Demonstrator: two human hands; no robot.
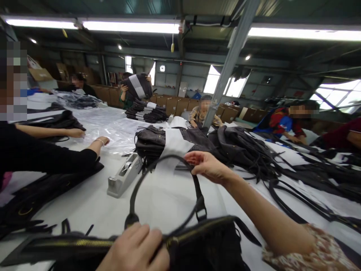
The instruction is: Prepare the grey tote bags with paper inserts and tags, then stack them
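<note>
A dark bag [208, 244] with a brass zipper lies at the near edge of the white table. My left hand [138, 248] is closed on the bag's top edge beside the zipper, near the base of the handle. The round black handle [141, 177] stands up in a loop above the bag. My right hand [204, 165] pinches the handle at the upper right of the loop, its forearm reaching in from the right. Behind the loop is a stack of dark folded bags [150, 141] with a white paper band [176, 141] around it.
A grey tape dispenser [124, 177] stands left of the handle. Dark bags with straps [239, 150] are heaped to the right. At the left, a co-worker's arms [93, 148] reach over clear plastic [113, 126]. Other people stand across the table beside a metal post [225, 71].
</note>
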